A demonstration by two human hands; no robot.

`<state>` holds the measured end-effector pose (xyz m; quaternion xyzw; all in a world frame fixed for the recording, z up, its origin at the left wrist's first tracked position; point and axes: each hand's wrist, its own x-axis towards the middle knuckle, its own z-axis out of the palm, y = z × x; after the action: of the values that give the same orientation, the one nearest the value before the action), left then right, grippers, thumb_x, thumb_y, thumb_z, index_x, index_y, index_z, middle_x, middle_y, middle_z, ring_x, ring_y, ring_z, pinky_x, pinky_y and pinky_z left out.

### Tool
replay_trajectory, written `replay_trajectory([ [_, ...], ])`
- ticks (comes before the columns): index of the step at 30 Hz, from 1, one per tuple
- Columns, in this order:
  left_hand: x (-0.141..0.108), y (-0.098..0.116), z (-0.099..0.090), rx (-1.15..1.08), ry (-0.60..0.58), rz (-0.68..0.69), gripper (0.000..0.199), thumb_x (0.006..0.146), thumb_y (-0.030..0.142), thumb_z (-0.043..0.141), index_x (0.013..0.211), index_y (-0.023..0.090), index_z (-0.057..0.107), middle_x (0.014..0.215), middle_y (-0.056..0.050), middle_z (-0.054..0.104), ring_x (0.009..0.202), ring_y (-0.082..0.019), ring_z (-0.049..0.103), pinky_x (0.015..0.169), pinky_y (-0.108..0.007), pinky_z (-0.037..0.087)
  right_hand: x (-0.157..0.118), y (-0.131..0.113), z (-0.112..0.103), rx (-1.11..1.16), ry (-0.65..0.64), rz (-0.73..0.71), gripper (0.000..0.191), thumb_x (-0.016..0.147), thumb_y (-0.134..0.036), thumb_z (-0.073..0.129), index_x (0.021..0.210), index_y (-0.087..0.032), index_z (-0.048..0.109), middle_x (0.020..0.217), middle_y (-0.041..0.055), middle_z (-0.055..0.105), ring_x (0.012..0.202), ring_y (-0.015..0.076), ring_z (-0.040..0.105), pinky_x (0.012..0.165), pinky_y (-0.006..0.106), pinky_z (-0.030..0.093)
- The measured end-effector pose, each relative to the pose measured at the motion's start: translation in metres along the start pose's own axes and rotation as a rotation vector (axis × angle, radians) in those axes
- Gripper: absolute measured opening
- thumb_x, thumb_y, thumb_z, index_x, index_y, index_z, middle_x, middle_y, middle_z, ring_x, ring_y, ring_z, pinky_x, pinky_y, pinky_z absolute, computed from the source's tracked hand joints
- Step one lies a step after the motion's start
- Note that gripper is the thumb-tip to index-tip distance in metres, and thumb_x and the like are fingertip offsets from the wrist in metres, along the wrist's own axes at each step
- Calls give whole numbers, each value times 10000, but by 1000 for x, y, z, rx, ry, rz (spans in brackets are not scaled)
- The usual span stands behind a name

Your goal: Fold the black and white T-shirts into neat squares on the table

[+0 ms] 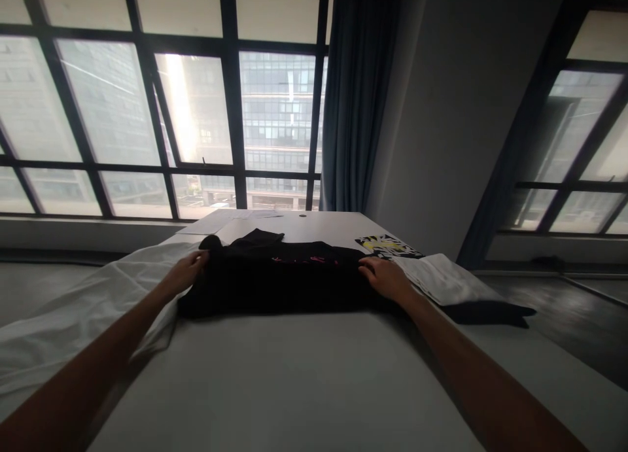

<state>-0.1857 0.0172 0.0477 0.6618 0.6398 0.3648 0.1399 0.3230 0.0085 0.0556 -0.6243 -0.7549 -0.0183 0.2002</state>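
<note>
A black garment (284, 285) with small pink markings lies across the white table (284, 380), its near edge raised in a fold. It looks like a T-shirt, with a sleeve-like flap sticking out at the back. My left hand (189, 269) pinches its left end, thumb and fingers closed on the cloth. At the right end, my right hand (385, 275) grips the same cloth with bent fingers. Both arms reach forward from the bottom corners of the view.
White cloth (98, 301) drapes over the table's left side. To the right lie a patterned black, white and yellow piece (387, 246), a folded white cloth (441, 278) and dark fabric (490, 313). Papers (220, 222) rest at the far left, before the windows and a blue curtain (356, 112).
</note>
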Motion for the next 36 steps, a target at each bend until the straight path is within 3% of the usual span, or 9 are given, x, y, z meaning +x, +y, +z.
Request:
replay_trajectory([
  [6, 2, -48, 18, 114, -226, -94, 865, 599, 705, 626, 1234, 118, 619, 904, -101, 747, 872, -298, 697, 782, -355, 533, -3, 48, 2, 19, -290, 94, 689, 825, -645, 589, 1322, -168, 610, 1252, 152, 666, 1110, 309, 631, 952, 382, 471],
  [10, -8, -42, 8, 74, -369, -30, 885, 577, 698, 655, 1262, 141, 592, 802, -37, 713, 810, -270, 683, 708, -335, 522, -19, 81, -16, 164, -568, 123, 974, 595, -628, 795, 1408, -157, 543, 1391, 172, 573, 1254, 342, 552, 1046, 379, 434],
  [14, -15, -32, 1, 177, -466, -25, 831, 578, 697, 643, 1200, 147, 629, 788, -31, 701, 796, -265, 676, 705, -332, 515, -26, 81, -22, 136, -642, 114, 1050, 458, -471, 878, 1412, -184, 545, 1444, 145, 529, 1311, 364, 494, 1075, 394, 413],
  [17, -19, -27, -9, 246, -509, -4, 748, 624, 703, 595, 1140, 166, 663, 823, -48, 720, 828, -275, 683, 742, -339, 520, -24, 73, -16, 72, -634, 144, 931, 425, -326, 866, 1314, -180, 630, 1338, 133, 619, 1193, 363, 583, 994, 396, 471],
  [21, -26, -25, -24, 249, -559, 14, 752, 603, 643, 661, 1210, 198, 655, 1022, -81, 741, 974, -300, 681, 854, -361, 528, -18, 79, -12, 119, -548, 82, 383, 594, -227, 671, 966, -202, 759, 984, 60, 751, 949, 279, 680, 850, 336, 512],
  [23, -27, -26, -28, 257, -554, 5, 763, 536, 582, 731, 1205, 221, 668, 1077, -79, 739, 1009, -316, 676, 879, -366, 528, -13, 90, -13, 195, -438, 49, 284, 646, -213, 577, 868, -191, 751, 905, 52, 754, 912, 258, 682, 828, 319, 511],
  [29, -20, -32, -31, 220, -430, 74, 510, 614, 701, 633, 768, 226, 737, 832, -58, 754, 868, -309, 674, 831, -363, 518, -3, 112, 3, 397, 63, 424, 451, 838, -425, 445, 1050, -135, 717, 994, 127, 750, 1018, 315, 658, 813, 362, 526],
  [33, -18, -26, -38, 57, -274, 114, 580, 607, 750, 638, 798, 211, 736, 909, -69, 759, 939, -304, 666, 885, -329, 506, -3, 110, 6, 639, 30, 594, 599, 871, -565, 404, 1158, -109, 665, 1041, 152, 734, 971, 294, 673, 785, 347, 544],
  [36, -19, -22, -40, -24, -116, 114, 634, 601, 771, 637, 811, 179, 727, 950, -67, 759, 1001, -309, 650, 928, -332, 497, -12, 112, -6, 717, -143, 607, 708, 860, -685, 362, 1259, -150, 599, 1107, 159, 711, 945, 266, 680, 757, 348, 560],
])
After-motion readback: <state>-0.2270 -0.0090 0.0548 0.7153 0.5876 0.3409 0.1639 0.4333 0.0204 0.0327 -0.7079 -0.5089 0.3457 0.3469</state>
